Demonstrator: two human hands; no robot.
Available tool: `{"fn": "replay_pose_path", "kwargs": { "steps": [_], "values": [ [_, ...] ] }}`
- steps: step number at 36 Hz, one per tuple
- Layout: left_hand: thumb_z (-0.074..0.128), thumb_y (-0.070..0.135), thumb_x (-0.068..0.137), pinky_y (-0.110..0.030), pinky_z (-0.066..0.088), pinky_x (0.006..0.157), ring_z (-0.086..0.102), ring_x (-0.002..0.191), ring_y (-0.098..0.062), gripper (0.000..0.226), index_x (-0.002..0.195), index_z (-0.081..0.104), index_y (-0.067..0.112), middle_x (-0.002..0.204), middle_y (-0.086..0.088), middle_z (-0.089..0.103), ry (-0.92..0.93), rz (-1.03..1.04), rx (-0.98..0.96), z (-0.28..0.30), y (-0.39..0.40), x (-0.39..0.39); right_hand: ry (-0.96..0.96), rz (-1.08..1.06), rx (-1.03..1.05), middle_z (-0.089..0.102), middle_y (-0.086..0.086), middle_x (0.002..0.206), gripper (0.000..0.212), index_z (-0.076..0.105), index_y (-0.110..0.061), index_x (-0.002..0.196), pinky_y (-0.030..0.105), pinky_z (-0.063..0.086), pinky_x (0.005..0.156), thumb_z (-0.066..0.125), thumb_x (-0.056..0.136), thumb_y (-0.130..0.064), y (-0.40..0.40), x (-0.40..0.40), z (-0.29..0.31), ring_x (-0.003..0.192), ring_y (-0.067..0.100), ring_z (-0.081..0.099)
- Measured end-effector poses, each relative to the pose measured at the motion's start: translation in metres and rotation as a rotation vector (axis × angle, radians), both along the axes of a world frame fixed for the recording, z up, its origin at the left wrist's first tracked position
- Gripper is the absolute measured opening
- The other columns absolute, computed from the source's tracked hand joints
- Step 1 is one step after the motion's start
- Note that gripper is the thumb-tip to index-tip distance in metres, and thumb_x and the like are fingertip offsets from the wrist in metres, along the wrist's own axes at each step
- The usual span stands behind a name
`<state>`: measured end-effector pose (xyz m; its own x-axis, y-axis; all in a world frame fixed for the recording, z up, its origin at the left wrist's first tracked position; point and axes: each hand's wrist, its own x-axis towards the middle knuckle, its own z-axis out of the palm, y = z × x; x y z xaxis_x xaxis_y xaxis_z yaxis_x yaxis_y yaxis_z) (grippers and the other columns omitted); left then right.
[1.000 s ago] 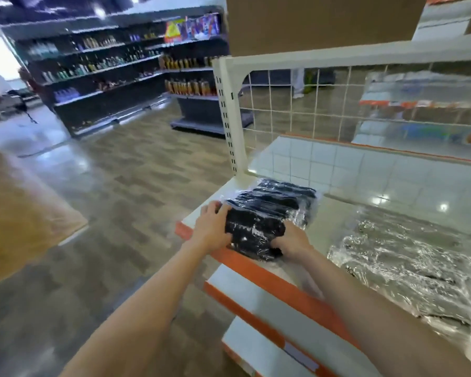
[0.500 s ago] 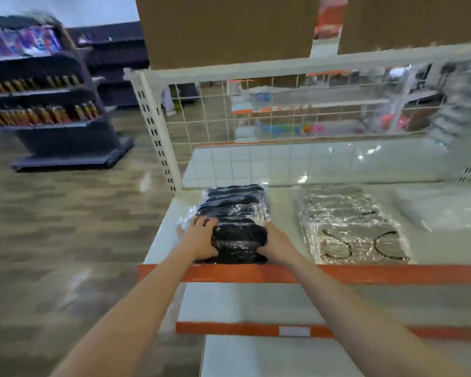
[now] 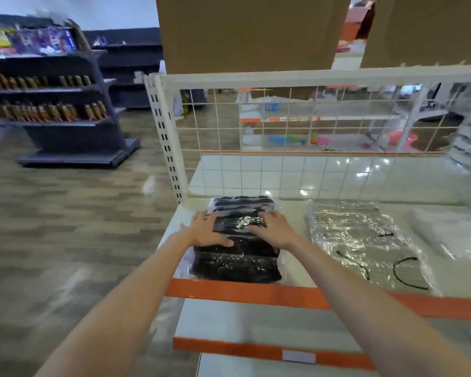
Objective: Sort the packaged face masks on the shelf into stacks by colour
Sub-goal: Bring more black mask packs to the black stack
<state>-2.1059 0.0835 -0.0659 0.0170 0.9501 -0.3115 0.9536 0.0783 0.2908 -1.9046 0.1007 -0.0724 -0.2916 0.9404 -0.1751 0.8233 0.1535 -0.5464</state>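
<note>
A stack of black face masks in clear wrappers [image 3: 237,263] lies at the left end of the white shelf [image 3: 294,213]. My left hand [image 3: 206,229] rests flat on its left side, fingers straight. My right hand [image 3: 273,227] presses flat on its top right. To the right lies a stack of grey masks with black ear loops [image 3: 365,240] in shiny wrappers. Further right is a pile of white masks [image 3: 452,232], blurred.
The shelf has an orange front lip [image 3: 250,293] and a white wire-grid back [image 3: 283,126]. Cardboard boxes [image 3: 250,34] stand on the level above. A lower shelf [image 3: 269,325] juts out below. Dark store shelving [image 3: 52,99] with bottles stands across the wooden floor at left.
Both hands have slid from the near sides of the black stack up onto its top, fingers now flat. The camera has swung to face the shelf squarely.
</note>
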Motion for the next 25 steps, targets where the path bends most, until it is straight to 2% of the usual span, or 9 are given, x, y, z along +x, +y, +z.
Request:
{"fn": "replay_pose_path", "kwargs": {
  "steps": [3,7,11,14,17,19,21,23,25],
  "values": [
    [0.055,0.067,0.08,-0.054,0.014,0.116,0.008,0.146,-0.028,0.092,0.151,0.015,0.024,0.159,-0.009,0.008,-0.038,0.087,0.052,-0.009,0.004,-0.013,0.001,-0.029,-0.016,0.019,0.012,0.156,0.062,0.029,-0.009,0.146,0.043,0.018,0.116,0.04,0.096,-0.045,0.008,0.0,-0.005,0.143,0.031,0.015],
    [0.045,0.059,0.09,-0.046,0.018,0.117,0.018,0.144,-0.029,0.078,0.15,0.021,0.013,0.156,-0.012,0.018,-0.112,0.211,0.055,-0.013,0.0,-0.02,0.1,-0.161,-0.101,0.033,0.016,0.149,0.057,0.026,-0.008,0.145,0.041,0.027,0.112,0.042,0.098,-0.036,0.011,0.006,-0.013,0.137,0.034,0.029],
    [0.042,0.047,0.097,-0.038,0.019,0.116,0.022,0.142,-0.027,0.068,0.149,0.021,0.009,0.155,-0.012,0.023,-0.25,0.248,0.049,-0.008,-0.004,-0.015,0.24,-0.185,-0.148,0.02,0.011,0.156,0.064,0.015,-0.013,0.15,0.04,0.022,0.114,0.044,0.098,-0.035,0.013,0.011,-0.016,0.141,0.032,0.023],
    [0.043,0.037,0.099,-0.031,0.027,0.108,0.034,0.136,-0.027,0.058,0.146,0.027,0.007,0.15,-0.013,0.033,-0.414,0.298,0.026,-0.004,-0.008,-0.007,0.4,-0.269,-0.199,0.018,0.011,0.156,0.068,0.011,-0.011,0.15,0.041,0.023,0.113,0.048,0.097,-0.033,0.012,0.014,-0.016,0.141,0.032,0.024],
    [0.049,0.036,0.096,-0.026,0.035,0.092,0.045,0.125,-0.025,0.06,0.144,0.028,0.006,0.144,-0.014,0.041,-0.556,0.369,0.007,-0.006,-0.008,-0.005,0.538,-0.329,-0.264,0.018,0.012,0.156,0.076,0.008,-0.01,0.15,0.043,0.025,0.112,0.053,0.094,-0.034,0.014,0.017,-0.018,0.139,0.034,0.027],
    [0.056,0.035,0.093,-0.022,0.036,0.083,0.047,0.11,-0.018,0.065,0.144,0.027,0.006,0.142,-0.013,0.042,-0.63,0.411,0.018,-0.007,-0.009,-0.007,0.584,-0.357,-0.293,0.018,0.012,0.156,0.079,0.008,-0.011,0.15,0.045,0.025,0.114,0.056,0.092,-0.036,0.013,0.018,-0.018,0.139,0.034,0.028],
    [0.063,0.034,0.089,-0.023,0.04,0.084,0.047,0.105,-0.015,0.071,0.143,0.027,0.006,0.138,-0.011,0.043,-0.681,0.443,0.054,-0.011,-0.009,-0.012,0.618,-0.364,-0.307,0.02,0.012,0.156,0.081,0.009,-0.011,0.15,0.046,0.026,0.114,0.058,0.091,-0.037,0.01,0.018,-0.016,0.138,0.033,0.029],
    [0.071,0.036,0.082,-0.03,0.046,0.092,0.052,0.109,-0.02,0.079,0.142,0.028,0.008,0.136,-0.012,0.046,-0.742,0.467,0.087,-0.014,-0.008,-0.016,0.672,-0.352,-0.323,0.023,0.013,0.154,0.082,0.013,-0.008,0.149,0.045,0.026,0.114,0.06,0.089,-0.038,0.006,0.018,-0.016,0.138,0.032,0.03],
    [0.074,0.038,0.077,-0.035,0.045,0.098,0.053,0.111,-0.023,0.085,0.141,0.029,0.007,0.132,-0.013,0.047,-0.776,0.475,0.107,-0.012,-0.01,-0.018,0.716,-0.317,-0.324,0.032,0.016,0.149,0.074,0.022,-0.001,0.144,0.043,0.025,0.112,0.059,0.089,-0.035,0.004,0.017,-0.017,0.135,0.03,0.034]
  ]
}}
